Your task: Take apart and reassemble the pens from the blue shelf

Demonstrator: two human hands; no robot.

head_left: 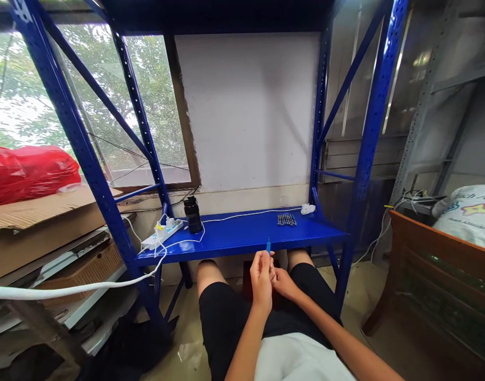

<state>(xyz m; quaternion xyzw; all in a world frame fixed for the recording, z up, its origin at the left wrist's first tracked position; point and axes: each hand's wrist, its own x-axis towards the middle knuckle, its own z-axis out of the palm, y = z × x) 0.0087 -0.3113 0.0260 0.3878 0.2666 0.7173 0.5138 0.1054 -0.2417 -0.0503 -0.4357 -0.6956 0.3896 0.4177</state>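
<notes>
Head view: both hands are close together, in front of the near edge of the blue worktop and between the person's knees. Left hand grips a slim blue object; fingers closed on it, its narrow dark tip sticking out past the fingertips, pointing up and away toward the worktop. Object is roughly upright in the picture, lower part hidden in the grip. Right hand is right up against the left one, fingers bent in near the lower part of the grip; cannot tell how far open they are or whether they have hold of anything.

On the worktop, right part: small dark pieces lined up in a tight group, lying flat. White bundle near the far right corner, beyond the pieces. Left part: black bottle standing upright; white power strip with plugs in it, just left of the bottle. White cable runs along the back of the worktop; thicker white cord crosses the lower left in front of the rack.

Blue rack posts frame the worktop, pale wall behind, window at left. Far left: red wrapped bundle on cardboard. Far right: wooden chair with a printed white bag.
</notes>
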